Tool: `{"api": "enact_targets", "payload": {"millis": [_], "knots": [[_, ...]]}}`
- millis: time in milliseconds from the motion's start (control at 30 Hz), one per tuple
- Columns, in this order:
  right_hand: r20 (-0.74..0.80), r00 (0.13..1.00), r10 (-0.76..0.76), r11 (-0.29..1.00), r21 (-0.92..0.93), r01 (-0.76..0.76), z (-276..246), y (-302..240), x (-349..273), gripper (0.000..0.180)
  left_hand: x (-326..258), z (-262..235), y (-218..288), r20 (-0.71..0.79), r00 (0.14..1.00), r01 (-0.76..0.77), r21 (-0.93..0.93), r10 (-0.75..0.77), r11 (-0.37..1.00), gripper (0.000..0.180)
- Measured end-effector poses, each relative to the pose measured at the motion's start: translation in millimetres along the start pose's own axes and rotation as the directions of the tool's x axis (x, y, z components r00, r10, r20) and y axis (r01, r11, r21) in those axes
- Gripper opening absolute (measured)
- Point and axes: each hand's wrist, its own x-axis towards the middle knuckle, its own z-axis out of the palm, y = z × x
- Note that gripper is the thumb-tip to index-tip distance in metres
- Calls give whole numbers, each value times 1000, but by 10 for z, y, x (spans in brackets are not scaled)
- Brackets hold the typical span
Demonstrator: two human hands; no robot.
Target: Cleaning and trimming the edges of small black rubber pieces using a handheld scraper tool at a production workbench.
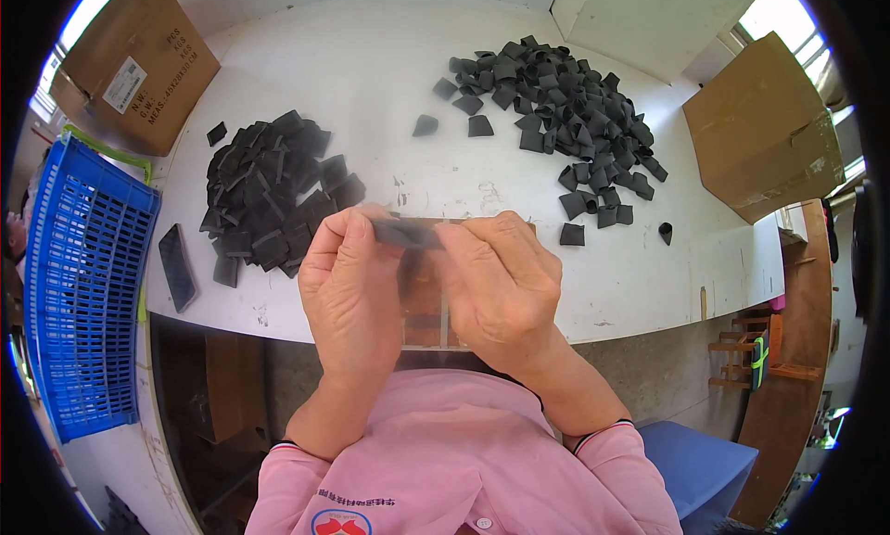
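Observation:
Between both hands, above the table's near edge, a small black fabric piece [408,234] is stretched sideways. My left hand [348,275] pinches its left end with thumb and fingers. The other end is gripped by my right hand [496,280], whose fingertips are partly blurred. To the left lies a heap of flat black pieces [269,187], close to my left hand. Far right of centre spreads a bigger pile of black looped pieces [556,99], many of them opened out like short tubes. Below the hands, a brown wooden board [422,303] shows in part.
The white table [371,81] carries a dark phone [176,268] at its left edge. A blue plastic basket [88,294] stands left, below a cardboard box [139,67]. Another cardboard box [765,132] is at right. A blue stool [695,465] sits lower right.

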Motion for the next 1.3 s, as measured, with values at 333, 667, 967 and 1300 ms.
{"api": "enact_targets", "payload": {"millis": [333, 667, 967, 1300], "knots": [[74, 997, 24, 1000, 4, -24, 62, 60, -113, 16, -22, -164, -55, 74, 985, -172, 280, 157, 944, 10], [428, 518, 741, 342, 424, -839, -127, 404, -300, 22, 880, -1111, -312, 255, 962, -257, 966, 102, 6, 23], [566, 422, 708, 290, 311, -905, -155, 268, -797, 20, 1265, -1275, -427, 306, 952, -277, 893, 27, -354, 23], [638, 401, 657, 305, 261, -916, -109, 159, -886, 23, 1487, -1399, -425, 290, 954, -282, 774, -78, -567, 14]]}}
